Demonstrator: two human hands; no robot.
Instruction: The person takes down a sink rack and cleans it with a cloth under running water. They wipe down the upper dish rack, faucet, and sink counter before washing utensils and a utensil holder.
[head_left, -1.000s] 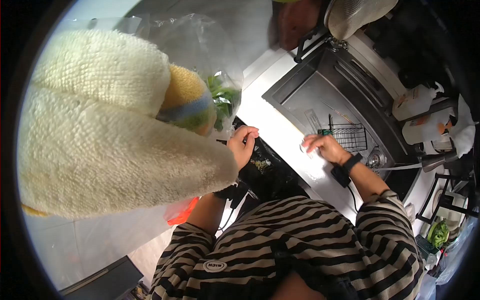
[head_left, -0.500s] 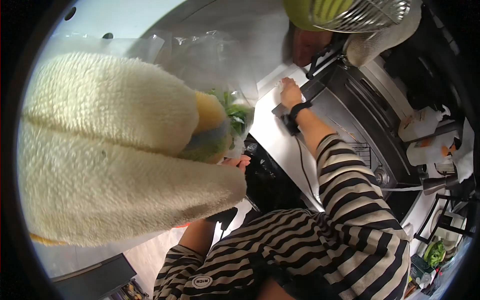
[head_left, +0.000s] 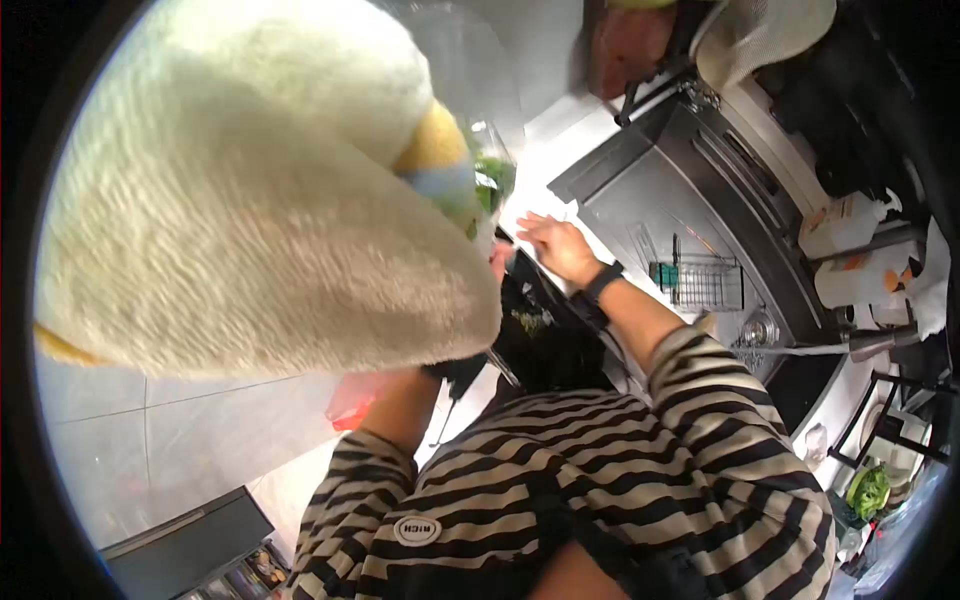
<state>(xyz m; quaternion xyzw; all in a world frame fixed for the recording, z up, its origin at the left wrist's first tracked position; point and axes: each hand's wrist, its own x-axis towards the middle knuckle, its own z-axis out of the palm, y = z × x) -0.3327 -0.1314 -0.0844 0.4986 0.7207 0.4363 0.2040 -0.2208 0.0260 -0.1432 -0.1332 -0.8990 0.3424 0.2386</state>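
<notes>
My right hand (head_left: 558, 246) is over the white counter edge (head_left: 620, 262), fingers stretched out and apart, with a dark watch-like band on the wrist. A small white scrap shows beside its fingers. Just below is a black plastic bag (head_left: 560, 340), its mouth open and small bits visible inside. My left hand (head_left: 501, 257) is mostly hidden behind a big fluffy cream-coloured thing (head_left: 280, 220) close to the camera. Its visible fingertips are at the bag's rim and appear closed on it. Behind the fluffy thing is a clear plastic bag (head_left: 490, 165) with green leaves.
A dark sink (head_left: 650, 210) with a wire rack (head_left: 710, 283) lies to the right. Water runs from the tap (head_left: 880, 343). Pump bottles (head_left: 845, 235) stand beyond it. A red bag (head_left: 358, 400) is low on the left, and leafy greens (head_left: 868, 492) are at lower right.
My right hand has moved back from the far counter to the black bag's side, and its fingers have spread. The fluffy thing has shifted up in view. More of the sink rack shows.
</notes>
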